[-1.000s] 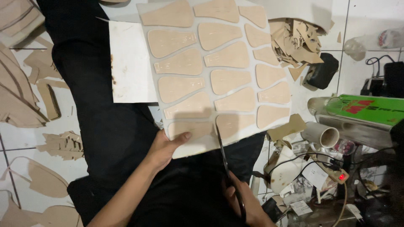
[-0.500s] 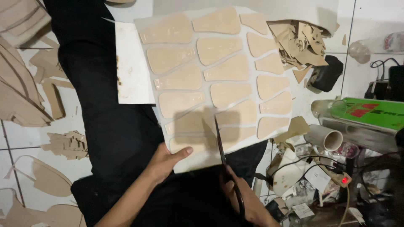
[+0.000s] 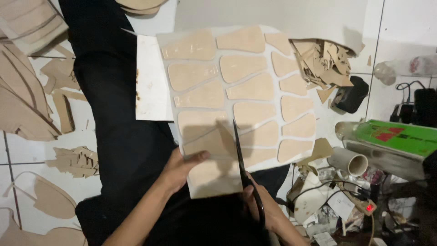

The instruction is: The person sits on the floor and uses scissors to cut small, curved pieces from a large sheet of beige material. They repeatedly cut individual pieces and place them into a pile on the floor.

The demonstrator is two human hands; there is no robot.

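Left hand (image 3: pixel 180 169) pinching lower left edge of white sheet (image 3: pixel 236 109) carrying tan cut-out shapes, thumb lying on top; right hand (image 3: pixel 264 207) gripping black scissors (image 3: pixel 243 166), fingers closed through handles, blades cutting upward into sheet's bottom edge, above person's dark lap

A single head-worn camera looks steeply down from close above the person's lap, taking in the white sheet covered with tan cut-out shapes (image 3: pixel 236 100) at centre frame. The white tiled floor (image 3: pixel 25 155) fills the left edge, and cluttered cables and tools sit at the right.
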